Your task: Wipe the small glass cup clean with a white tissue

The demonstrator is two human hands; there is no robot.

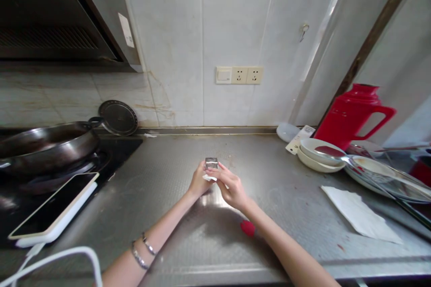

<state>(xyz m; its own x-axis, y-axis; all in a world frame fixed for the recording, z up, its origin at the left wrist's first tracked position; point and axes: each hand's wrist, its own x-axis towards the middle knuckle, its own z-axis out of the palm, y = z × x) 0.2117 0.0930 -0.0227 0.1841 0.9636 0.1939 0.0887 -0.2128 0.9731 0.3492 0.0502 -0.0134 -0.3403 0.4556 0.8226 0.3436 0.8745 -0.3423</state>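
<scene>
Over the middle of the steel counter, my left hand (199, 181) has its fingers closed around a small square dark, silvery object (211, 162) with a shiny top. My right hand (232, 188) meets it from the right, fingertips pressed against the object's near side. Between those fingers and my left palm shows a scrap of white tissue (209, 178). How far the object reaches down inside the hands is hidden. A rounded red item (248, 228) lies on the counter, partly covered by my right forearm; I cannot make out its kind.
At left, a pan (50, 145) stands on the black hob, and a phone (55, 206) rests on a white cabled block. A range hood (63, 18) overhangs them. To the right are a red thermos jug (353, 114), stacked bowls (319, 161), plates and a paper napkin (362, 213).
</scene>
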